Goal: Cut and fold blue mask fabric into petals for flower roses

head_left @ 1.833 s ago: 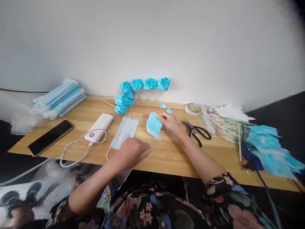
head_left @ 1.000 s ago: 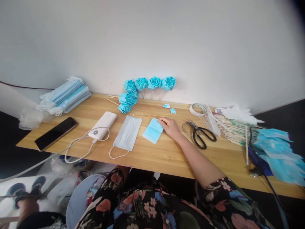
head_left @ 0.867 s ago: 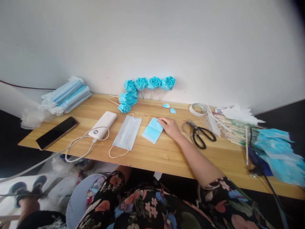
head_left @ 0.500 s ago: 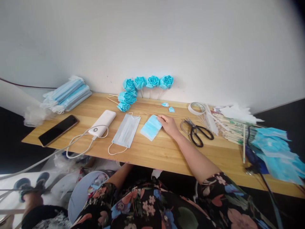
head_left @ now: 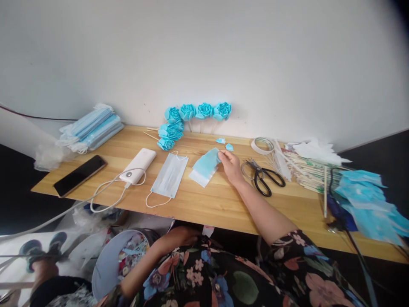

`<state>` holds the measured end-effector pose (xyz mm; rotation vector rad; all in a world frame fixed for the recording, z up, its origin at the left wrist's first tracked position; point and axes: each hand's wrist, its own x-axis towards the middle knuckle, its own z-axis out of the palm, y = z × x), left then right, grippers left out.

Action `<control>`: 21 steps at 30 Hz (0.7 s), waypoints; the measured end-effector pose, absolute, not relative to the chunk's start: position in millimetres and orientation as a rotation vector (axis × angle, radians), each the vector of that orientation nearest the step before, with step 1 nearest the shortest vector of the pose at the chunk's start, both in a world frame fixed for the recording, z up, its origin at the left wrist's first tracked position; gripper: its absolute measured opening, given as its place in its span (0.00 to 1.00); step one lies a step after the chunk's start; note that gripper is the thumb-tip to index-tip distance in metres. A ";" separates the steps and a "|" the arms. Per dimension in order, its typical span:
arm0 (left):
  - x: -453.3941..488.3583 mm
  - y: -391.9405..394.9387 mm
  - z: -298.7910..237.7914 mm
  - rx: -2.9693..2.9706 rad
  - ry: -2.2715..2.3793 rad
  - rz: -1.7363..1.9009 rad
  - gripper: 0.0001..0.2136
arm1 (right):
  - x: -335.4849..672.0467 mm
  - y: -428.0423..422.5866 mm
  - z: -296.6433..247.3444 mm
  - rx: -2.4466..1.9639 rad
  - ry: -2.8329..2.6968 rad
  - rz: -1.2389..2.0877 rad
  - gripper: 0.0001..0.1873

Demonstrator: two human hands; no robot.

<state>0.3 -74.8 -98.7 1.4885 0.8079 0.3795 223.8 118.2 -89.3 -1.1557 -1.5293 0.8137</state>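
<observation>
My right hand pinches the upper right corner of a thin light-blue mask-fabric piece, which is partly lifted. Beneath that piece a whiter fabric sheet rests on the table. My left hand is low in my lap below the table edge, its fingers mostly hidden. A whole face mask with ear loops lies left of the sheet. Two small blue scraps, one a cut petal-like piece, lie behind my right hand. Black-handled scissors rest just right of it.
Several blue fabric roses stand or lie at the back. To the left are stacked masks, a phone and a cabled power bank. Tape, wooden sticks and blue fabric lie right. A bin stands below.
My right hand has raised the blue piece's corner slightly up and away, uncovering more of the whiter sheet below. My left hand has come up from under the table edge toward my lap.
</observation>
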 end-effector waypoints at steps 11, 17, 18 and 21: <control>-9.5 4.6 -30.9 0.814 0.551 0.845 0.25 | 213.9 114.3 -17.6 -1.072 -1.608 0.625 0.12; 24.2 81.5 -26.2 0.533 0.540 0.952 0.19 | 212.5 87.4 -8.7 -0.780 -2.161 0.168 0.12; 26.5 88.4 -27.2 0.507 0.580 0.993 0.15 | 213.3 85.3 -12.8 -0.747 -2.220 0.134 0.13; 30.7 104.3 -36.5 0.429 0.754 1.019 0.06 | 215.6 83.4 -26.5 -0.702 -2.317 0.083 0.14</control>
